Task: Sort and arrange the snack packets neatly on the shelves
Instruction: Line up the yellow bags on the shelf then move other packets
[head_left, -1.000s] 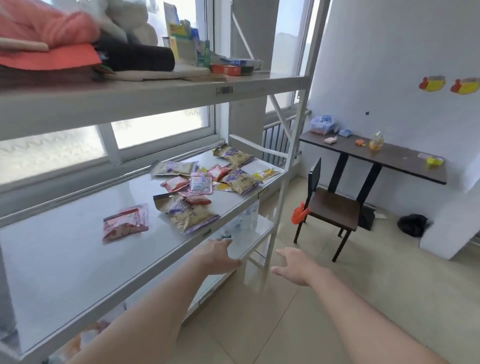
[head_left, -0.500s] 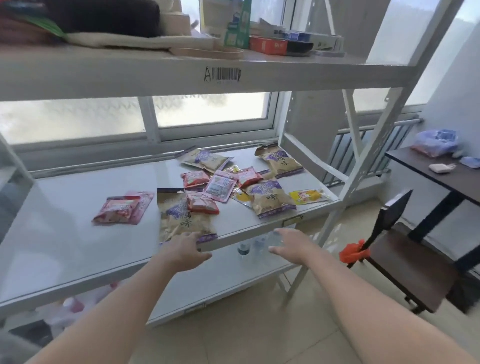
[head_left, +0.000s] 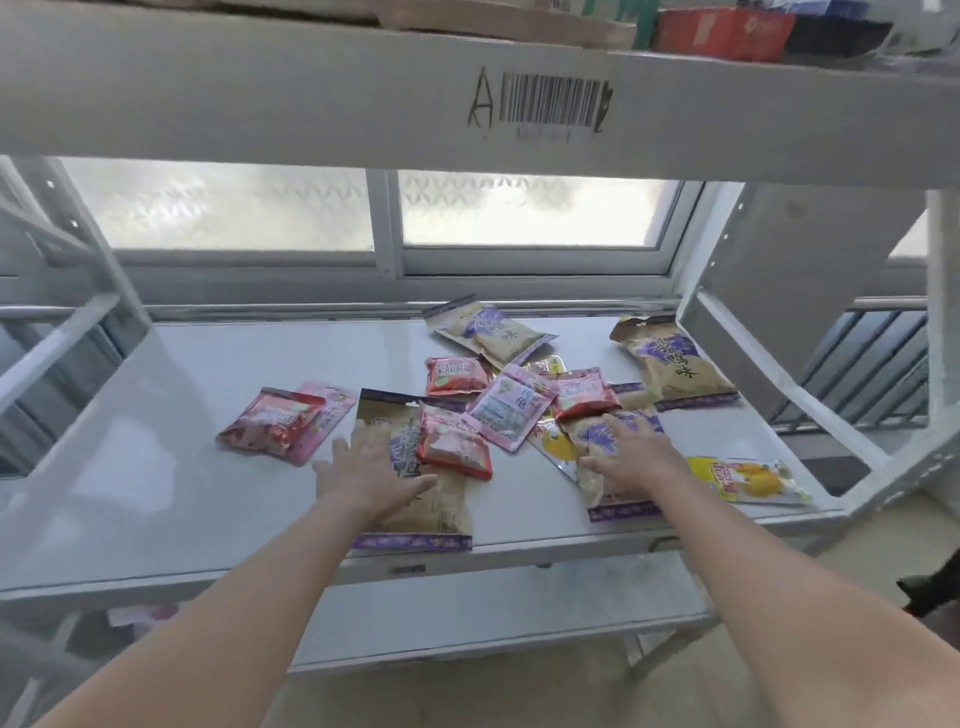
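Several snack packets lie scattered on the grey middle shelf (head_left: 156, 467). My left hand (head_left: 371, 467) rests flat, fingers spread, on a large tan-and-purple packet (head_left: 431, 512) near the front edge; a small red packet (head_left: 454, 449) lies on that packet beside my fingers. My right hand (head_left: 631, 454) lies open on another tan-and-purple packet (head_left: 605, 496). Behind them sit a pink packet (head_left: 511, 410), red packets (head_left: 452, 375) (head_left: 584, 397), and two more tan packets (head_left: 488, 332) (head_left: 675, 366). A yellow packet (head_left: 748, 480) lies at the right front, and a red-and-pink pair (head_left: 278, 418) at the left.
The upper shelf's beam (head_left: 311, 93) with a barcode label hangs close overhead. Diagonal braces (head_left: 789, 395) close the shelf's right end. A frosted window (head_left: 234, 208) stands behind. A lower shelf (head_left: 467, 613) lies beneath. The shelf's left half holds nothing but the red-and-pink pair.
The view has closed in on the middle shelf. Both hands moved forward from the shelf's front edge and now lie on the two large tan packets.
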